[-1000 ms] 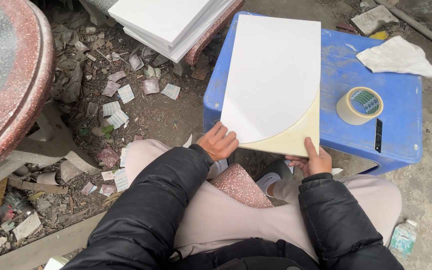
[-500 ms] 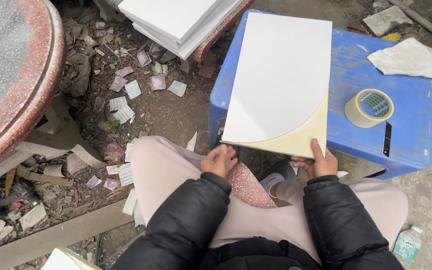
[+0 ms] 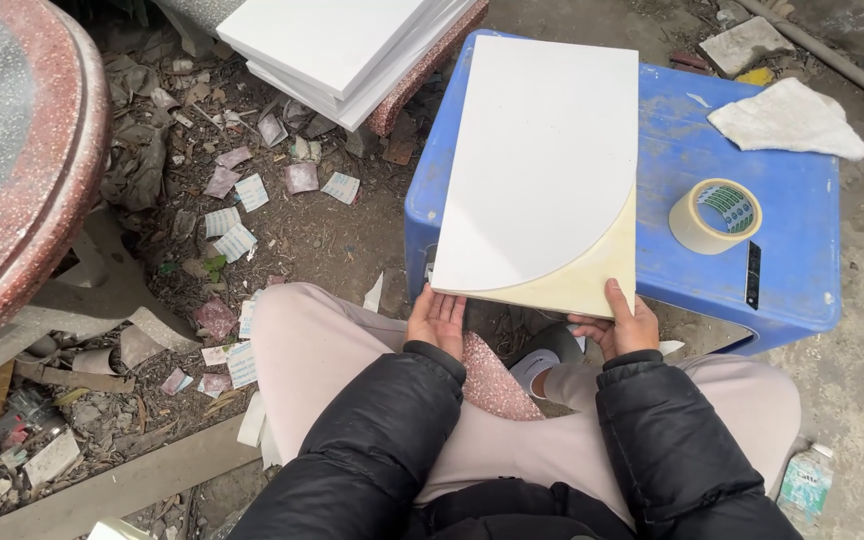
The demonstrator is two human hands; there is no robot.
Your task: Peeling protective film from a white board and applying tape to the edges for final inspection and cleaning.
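Note:
A white rectangular tile (image 3: 542, 170) with a cream-coloured curved corner lies across a blue plastic stool (image 3: 702, 150). Its near edge sticks out over my knees. My right hand (image 3: 620, 325) grips the tile's near right corner, thumb on top. My left hand (image 3: 438, 318) sits under the near left corner, palm up, supporting the tile from below. Both arms wear black padded sleeves, and my legs are in pale trousers.
A roll of tape (image 3: 715, 215), a small black cutter (image 3: 753, 274) and a white rag (image 3: 787, 118) lie on the stool. A stack of white tiles (image 3: 342, 45) rests at the top. A red speckled stone slab (image 3: 27, 170) stands at left above scattered paper scraps (image 3: 237, 215).
The tile has shifted slightly to the right on the stool. My left hand has slid from gripping the edge to lying palm up beneath the near left corner.

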